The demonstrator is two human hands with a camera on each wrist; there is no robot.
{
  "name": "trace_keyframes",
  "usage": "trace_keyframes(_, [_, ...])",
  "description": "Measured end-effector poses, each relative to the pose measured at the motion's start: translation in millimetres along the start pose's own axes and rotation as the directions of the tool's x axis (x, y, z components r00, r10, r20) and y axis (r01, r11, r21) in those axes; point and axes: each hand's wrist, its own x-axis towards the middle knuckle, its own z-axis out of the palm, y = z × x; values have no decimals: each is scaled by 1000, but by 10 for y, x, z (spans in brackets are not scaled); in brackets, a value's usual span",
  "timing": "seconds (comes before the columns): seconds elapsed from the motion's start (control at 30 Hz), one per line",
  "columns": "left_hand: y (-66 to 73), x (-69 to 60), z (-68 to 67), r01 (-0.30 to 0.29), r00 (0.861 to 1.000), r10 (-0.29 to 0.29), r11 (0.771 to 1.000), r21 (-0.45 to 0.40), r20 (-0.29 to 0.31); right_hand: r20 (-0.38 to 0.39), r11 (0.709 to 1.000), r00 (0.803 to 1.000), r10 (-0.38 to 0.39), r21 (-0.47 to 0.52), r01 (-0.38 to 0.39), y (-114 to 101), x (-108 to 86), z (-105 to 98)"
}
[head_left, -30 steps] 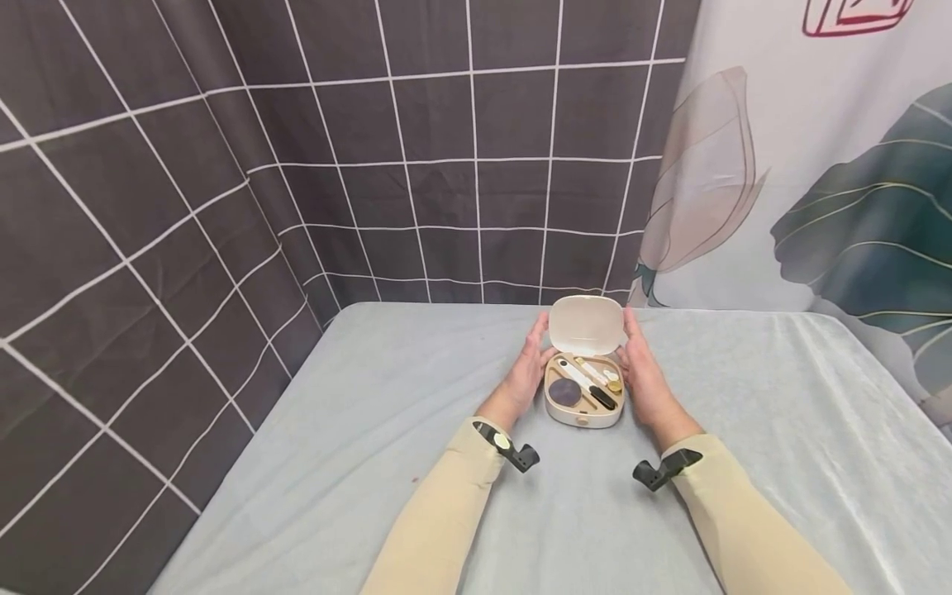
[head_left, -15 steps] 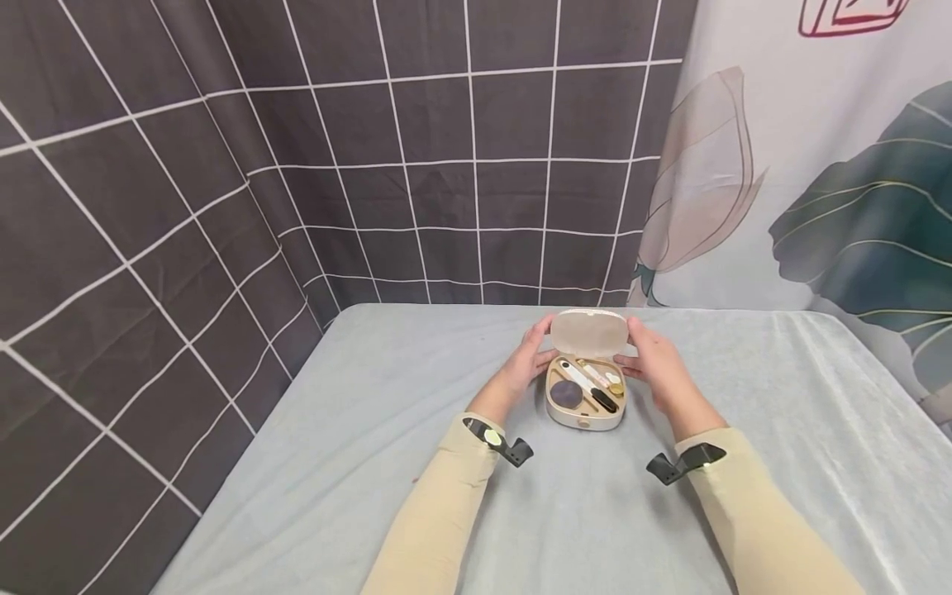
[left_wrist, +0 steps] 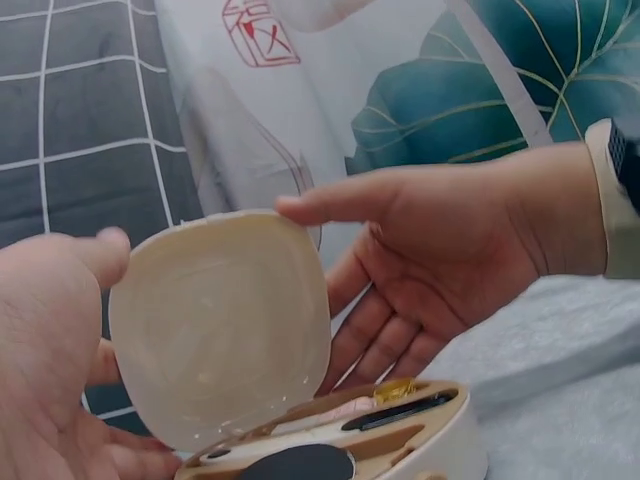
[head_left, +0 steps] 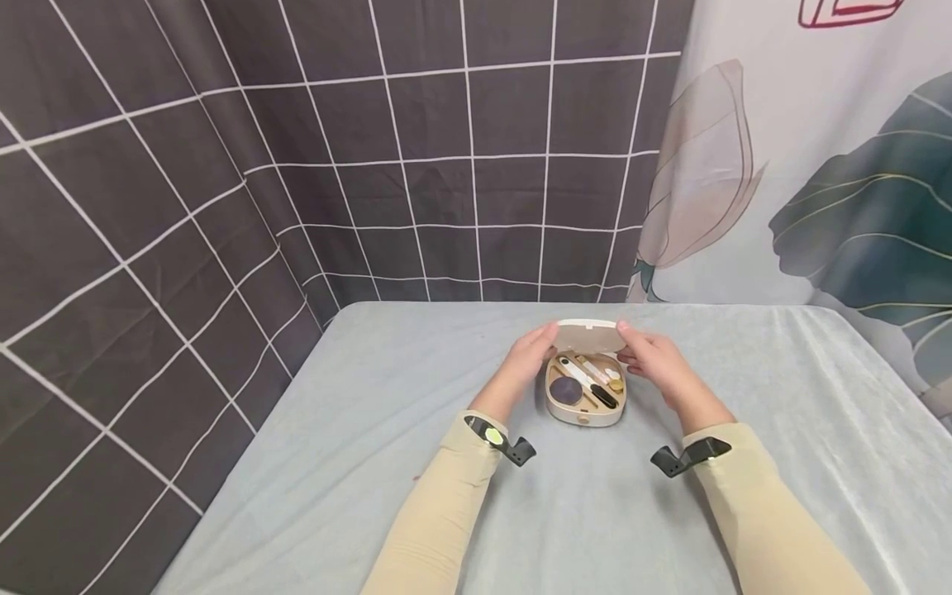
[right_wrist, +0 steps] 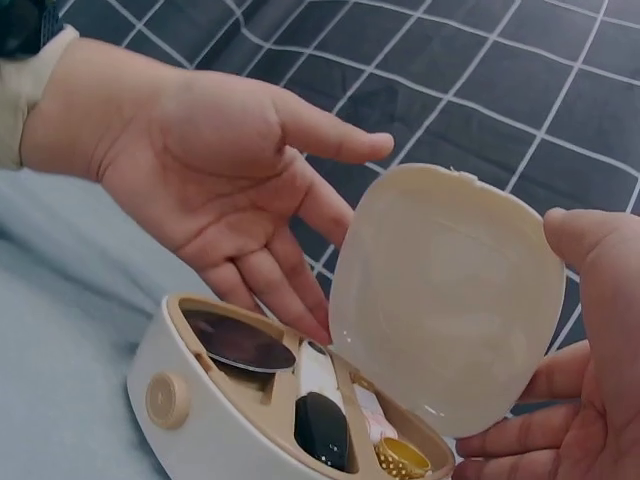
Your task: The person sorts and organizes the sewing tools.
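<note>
A small white-and-beige case (head_left: 585, 417) stands on the cloth, its lid (head_left: 589, 337) raised and leaning toward me. My left hand (head_left: 521, 368) is at the lid's left side, thumb tip close to the upper corner. On the opposite side, the thumb of my right hand (head_left: 658, 364) touches the lid's right corner. The fingers of both hands look fairly straight and spread beside and behind the lid. Inside the tray lie a dark round disc (head_left: 566, 391), a white-and-black tool (head_left: 595, 387), and small pale and gold items (head_left: 615, 384), whose kinds are unclear.
A pale blue cloth (head_left: 357, 413) covers the table. Dark curtain with white grid lines (head_left: 416, 190) hangs behind and on the left. A white leaf-patterned curtain (head_left: 729, 273) hangs at the back right. Each wrist wears a black camera strap (head_left: 506, 442).
The lid has tipped forward and down toward me from a more upright position. Both hands have shifted with it, their thumbs now at its upper corners. The case base has stayed put.
</note>
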Motion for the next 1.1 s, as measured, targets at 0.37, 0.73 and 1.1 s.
trace_keyframes(0.37, [-34,9,-2,11,999,-13,1000,-26,-45,13,995,995,-96,-8,96,86,15,18])
trace_keyframes(0.73, [-260,73,-77,-94,995,94,996,-3,20,8,967,968,-252,-39,252,270,65,21])
trace_keyframes(1.1, [-328,39,-120,-145,985,144,989,6,97,58,955,953,-297,20,296,436,95,10])
